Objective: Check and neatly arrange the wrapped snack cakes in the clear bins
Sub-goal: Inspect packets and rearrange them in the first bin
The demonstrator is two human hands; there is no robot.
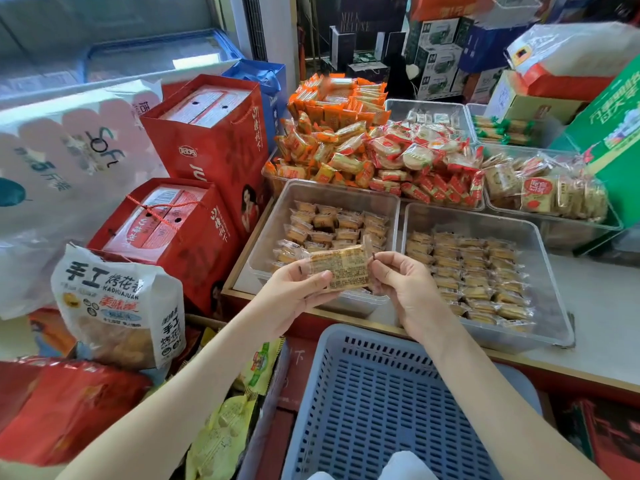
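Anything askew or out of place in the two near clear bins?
Yes. In the left bin the cakes lie jumbled at mixed angles, unlike the tidy rows in the right bin. One cake is out of the bins, pinched between the left hand and right hand. No spill or torn wrapper shows.

One wrapped snack cake [341, 270], golden-brown in clear plastic with the printed label facing up, is held level over the near edge of the left clear bin [273, 223]. That bin's small cakes [332, 226] sit kinda jumbled mid-bin. The right clear bin [547, 271] has cake rows [478, 271] lined up pretty tidy.
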